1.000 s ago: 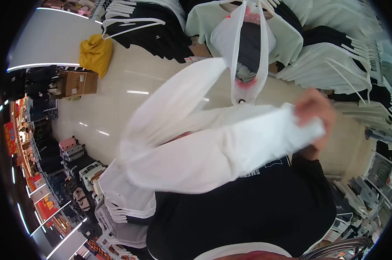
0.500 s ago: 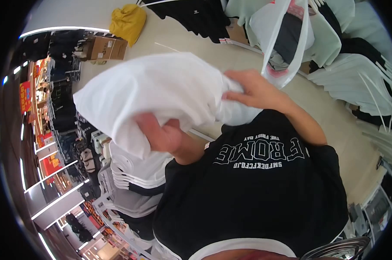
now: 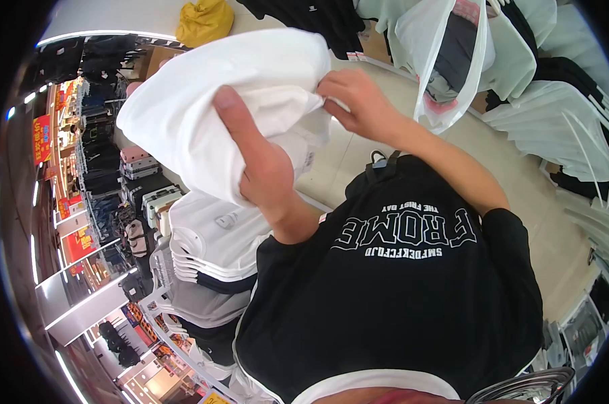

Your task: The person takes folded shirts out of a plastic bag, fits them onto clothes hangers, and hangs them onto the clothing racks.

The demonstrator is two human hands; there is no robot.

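clothing shop interior: glossy pale tiled floor (image 3: 513, 165), garments racked left and right.

nearest: 1 black t-shirt (image 3: 392, 310), worn by the person; white collar trim, outlined lettering "frome" upside down across the chest. 1 coil of thin loops (image 3: 540, 385), low at right, material unclear.

left, near: white shirts (image 3: 217, 229), layered on a rack beside the left sleeve; grey garments (image 3: 200, 296) next to them, nearer.

beyond the chest: 1 white garment (image 3: 203, 121), bunched and creased, held up above the floor between 2 bare hands; small printed mark near its right edge, too small to read. left hand (image 3: 267, 161): clasping the cloth, thumb laid over it, fingers hidden behind. right hand (image 3: 358, 101): thumb and fingers pinched on the garment's right edge.

below the right forearm: 1 shoe (image 3: 378, 156), partly hidden by the t-shirt.

farther, right: 1 white bag (image 3: 446, 122), dark grey cloth inside; pale garments (image 3: 526, 114) hung beyond and beside it.

far: black shirts (image 3: 304, 20), tags at the hem; 1 yellow bundle (image 3: 203, 23), left of these, on the floor.

far left: suitcases (image 3: 136, 158), 1 pink; red signs (image 3: 42, 138), lettering unclear.
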